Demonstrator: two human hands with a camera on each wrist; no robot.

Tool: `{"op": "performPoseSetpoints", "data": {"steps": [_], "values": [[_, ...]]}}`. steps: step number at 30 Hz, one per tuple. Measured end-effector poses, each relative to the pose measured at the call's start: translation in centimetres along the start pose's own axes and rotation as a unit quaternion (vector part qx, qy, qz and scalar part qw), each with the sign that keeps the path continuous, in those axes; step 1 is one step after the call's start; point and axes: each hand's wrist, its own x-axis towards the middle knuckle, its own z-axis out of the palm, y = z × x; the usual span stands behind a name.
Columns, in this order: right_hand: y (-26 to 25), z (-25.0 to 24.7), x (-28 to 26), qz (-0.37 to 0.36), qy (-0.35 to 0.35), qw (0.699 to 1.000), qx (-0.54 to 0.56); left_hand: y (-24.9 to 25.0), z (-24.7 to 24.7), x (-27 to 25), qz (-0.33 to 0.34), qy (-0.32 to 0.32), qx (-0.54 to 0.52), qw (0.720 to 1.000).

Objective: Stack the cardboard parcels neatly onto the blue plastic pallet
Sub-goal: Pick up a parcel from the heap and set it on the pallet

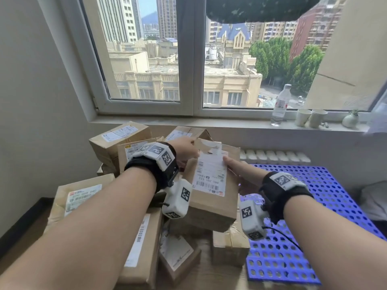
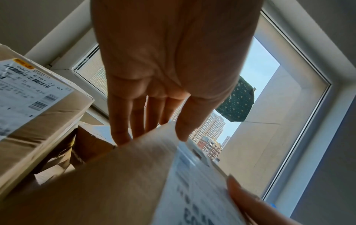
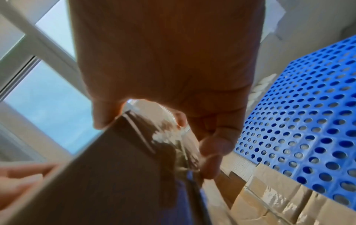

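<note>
- Holding one parcel (image 1: 211,208) tilted, label (image 1: 210,176) up, above the heap of other parcels (image 1: 83,195).
- Pinching its far left edge with the left grip (image 1: 186,150): fingers straight behind, thumb in front.
- Clasping its right side with the right grip (image 1: 240,174): thumb on the label, fingers curled beneath.
- Near the left edge of the blue pallet (image 1: 318,185).

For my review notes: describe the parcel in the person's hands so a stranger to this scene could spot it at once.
Under the window, a heap of cardboard parcels lies left of the blue pallet. The parcel is at the heap's right edge, beside the pallet. Unlike its neighbours, it is tilted and gripped by the left hand and right hand.
</note>
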Motion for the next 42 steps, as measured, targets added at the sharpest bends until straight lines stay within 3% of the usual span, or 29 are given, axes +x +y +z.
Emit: {"op": "performPoseSetpoints", "data": {"steps": [8, 16, 19, 22, 27, 30, 32, 35, 37, 39, 42], "values": [[-0.4, -3.4, -2.5, -0.039, 0.065, 0.985, 0.155, 1.9, 0.2, -0.4, 0.106, -0.013, -0.095, 0.990], [-1.8, -8.1, -5.2, -0.070, 0.157, 0.944, 0.281, 2.5, 0.7, 2.0, 0.011, -0.060, -0.164, 0.985], [-2.4, -9.6, -6.4, -0.078, 0.166, 0.922, 0.340, 3.0, 1.5, 2.6, -0.025, -0.042, -0.283, 0.958], [-1.8, -10.3, -6.6, -0.072, 0.184, 0.913, 0.356, 4.2, 2.8, 2.3, -0.014, -0.087, -0.350, 0.933], [0.4, -11.1, -5.9, -0.034, 0.190, 0.946, 0.261, 6.3, 3.2, 2.7, 0.051, -0.038, -0.396, 0.916], [1.1, -12.0, -5.4, -0.036, 0.314, 0.946, 0.077, 6.8, 2.5, 3.4, 0.084, 0.008, -0.369, 0.926], [0.6, -12.0, -5.9, -0.074, 0.352, 0.932, -0.049, 7.3, 2.0, 3.5, 0.103, 0.011, -0.321, 0.942], [-1.0, -11.4, -6.9, -0.146, 0.311, 0.928, -0.143, 7.9, 1.8, 3.3, 0.131, -0.045, -0.228, 0.964], [-1.6, -11.2, -6.4, -0.142, 0.240, 0.943, -0.183, 8.1, 1.9, 2.9, 0.147, -0.090, -0.199, 0.965], [-1.6, -10.6, -6.0, -0.112, 0.145, 0.968, -0.169, 7.8, 1.8, 2.9, 0.147, -0.127, -0.200, 0.960], [-0.6, -9.5, -5.4, -0.091, 0.056, 0.989, -0.106, 6.8, 1.5, 3.5, 0.148, -0.169, -0.202, 0.953]]}}
